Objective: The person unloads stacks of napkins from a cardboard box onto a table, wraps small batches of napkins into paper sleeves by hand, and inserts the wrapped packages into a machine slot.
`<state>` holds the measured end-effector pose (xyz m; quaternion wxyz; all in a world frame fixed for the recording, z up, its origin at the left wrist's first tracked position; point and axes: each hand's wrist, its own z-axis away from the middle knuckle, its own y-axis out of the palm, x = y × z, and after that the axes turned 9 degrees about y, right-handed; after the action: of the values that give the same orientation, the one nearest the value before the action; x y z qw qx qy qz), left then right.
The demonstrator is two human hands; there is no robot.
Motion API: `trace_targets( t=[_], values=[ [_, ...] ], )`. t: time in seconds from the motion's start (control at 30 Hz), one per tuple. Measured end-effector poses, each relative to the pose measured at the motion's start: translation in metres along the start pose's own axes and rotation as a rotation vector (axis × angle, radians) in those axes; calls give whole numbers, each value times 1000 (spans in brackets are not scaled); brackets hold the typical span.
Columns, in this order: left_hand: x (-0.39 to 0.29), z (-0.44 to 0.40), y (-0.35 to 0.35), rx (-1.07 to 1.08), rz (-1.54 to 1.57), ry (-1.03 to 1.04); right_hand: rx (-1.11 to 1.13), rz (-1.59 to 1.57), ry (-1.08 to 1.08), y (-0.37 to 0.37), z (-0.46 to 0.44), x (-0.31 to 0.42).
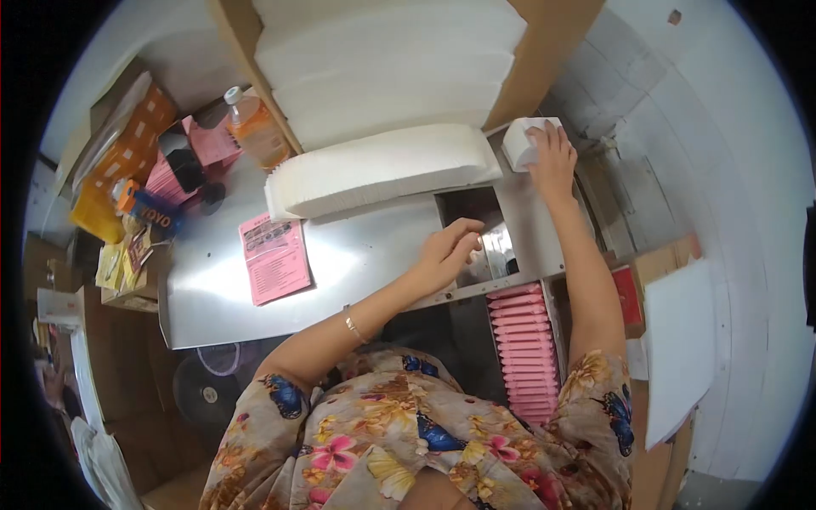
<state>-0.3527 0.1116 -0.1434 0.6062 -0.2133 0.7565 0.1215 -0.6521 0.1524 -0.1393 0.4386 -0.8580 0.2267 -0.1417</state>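
Note:
My right hand reaches to the far right of the metal table, its fingers bent over a small white block that looks like stacked paper. Above a square opening in the tabletop hovers my left hand, its fingers loosely curled and apart with nothing visible in them. Behind it, a long curved row of folded white sheets lies across the table. A stack of pink printed leaflets rests left of my left hand. Below the opening, pink wrapped packets sit in a tight column.
At the back left stand a bottle of orange liquid, pink papers and a blue-and-orange box. A tall board-sided holder of white sheets rises behind the table. Cardboard and a white panel flank my right arm.

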Motion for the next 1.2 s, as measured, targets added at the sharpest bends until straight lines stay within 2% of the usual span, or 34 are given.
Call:
trace_targets(
  t=[0.07, 0.17, 0.27, 0.3, 0.33, 0.37, 0.4, 0.47, 0.5, 0.53, 0.57, 0.6, 0.67, 0.73, 0.77, 0.8, 0.83, 0.9, 0.93, 0.97, 1.0, 1.03, 1.07, 1.13, 1.17, 1.2],
  values=[
    [-17, 14, -19, -22, -59, -20, 49, 1, 39, 12, -15, 1],
    [-39, 36, -34, -19, -122, 79, 138, 43, 46, 14, -25, -3],
    [-118, 68, -42, 102, 294, 273, 278, 122, 86, -5, -23, 2],
    [-148, 79, -44, 104, 436, 348, 137, 44, 28, -12, -15, 6],
    [-163, 84, -43, 142, 529, 558, -5, -33, -29, -21, -8, 12],
    [-174, 89, -41, 156, 581, 653, -117, -74, -93, -38, -1, 26],
    [-186, 94, -39, 176, 636, 748, -93, -71, -79, -36, 12, 32],
    [-213, 104, -35, 126, 732, 765, 97, -441, 10, -30, 26, 43],
    [-225, 109, -32, 107, 778, 776, 102, -493, 74, -16, 39, 51],
    [-233, 114, -30, 106, 808, 782, 99, -487, 93, 1, 46, 56],
    [-241, 120, -27, 106, 837, 788, 194, -468, 206, 18, 50, 57],
    [-246, 127, -25, 0, 822, 711, 291, -449, 316, 30, 51, 58],
    [-261, 138, -15, -106, 808, 639, 265, -385, 338, 41, 49, 62],
    [-286, 146, 6, -573, 799, 373, 255, -332, 349, 47, 46, 74],
    [-298, 149, 16, -804, 778, 231, 174, -474, 413, 49, 43, 82],
    [-297, 148, 13, -810, 778, 231, 90, -615, 476, 52, 40, 86],
    [-295, 147, 9, -801, 786, 237, 94, -614, 472, 54, 36, 87],
    [-290, 145, -1, -788, 805, 245, -74, -1137, 606, 57, 30, 87],
    [-286, 143, -7, -781, 813, 250, -68, -1136, 604, 46, 27, 95],
    [-282, 141, -13, -772, 821, 254, -56, -1372, 690, 34, 25, 102],
    [-274, 141, -24, -603, 844, 357, -44, -1609, 776, 21, 22, 108],
    [-271, 147, -28, -517, 853, 409, 15, -1700, 844, 17, 19, 110],
    [-267, 153, -32, -429, 862, 460, 14, -1699, 842, 17, 21, 107],
    [-269, 169, -32, -589, 965, 236, 314, -1495, 657, 19, 27, 102],
    [-267, 175, -31, -643, 999, 162, 316, -1493, 651, 22, 30, 103],
    [-264, 161, -35, -531, 956, 327, 212, -1334, 420, 21, 34, 107]
  ],
)
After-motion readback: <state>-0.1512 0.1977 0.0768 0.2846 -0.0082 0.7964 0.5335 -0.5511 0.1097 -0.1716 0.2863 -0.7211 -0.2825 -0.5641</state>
